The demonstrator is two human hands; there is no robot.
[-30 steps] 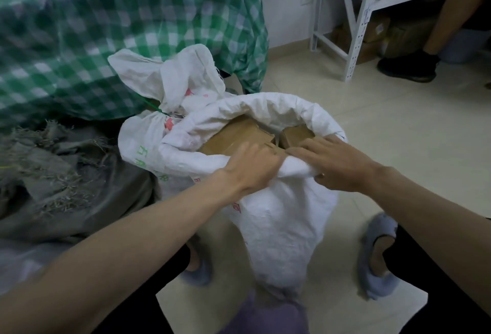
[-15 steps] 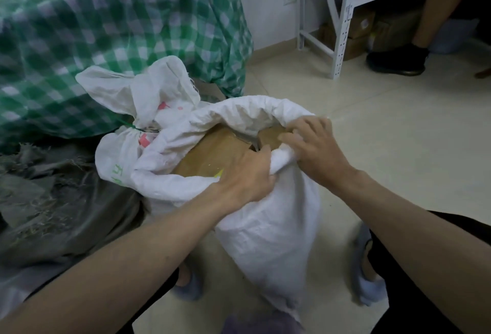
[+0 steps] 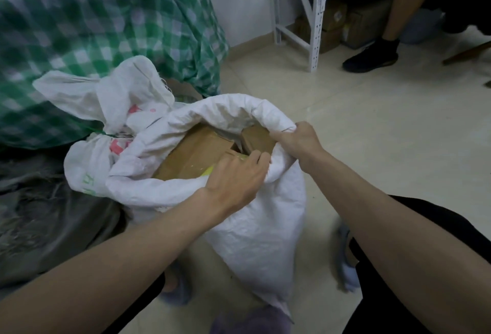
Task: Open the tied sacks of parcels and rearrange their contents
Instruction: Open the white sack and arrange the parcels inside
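two hands at the mouth of an opened sack

the left hand (image 3: 233,177) is extended from the lower left over the near rim of the open white sack (image 3: 260,232), with its fingers curled over the rolled edge and onto the parcels inside. the right hand (image 3: 297,139) is reached in from the lower right and is clenched on a bunched fold of the sack's far right rim. both forearms are bare. the sack is stood on the tiled floor (image 3: 372,147) between the person's feet, its mouth spread wide. two brown cardboard parcels are counted inside: a large box (image 3: 194,153) and a smaller box (image 3: 256,137) behind it. a second white sack (image 3: 90,158), tied at the neck, is seen touching the first on its left. one green checked bundle (image 3: 93,41) is seen behind. one white shelf rack (image 3: 316,14) is stood at the wall.
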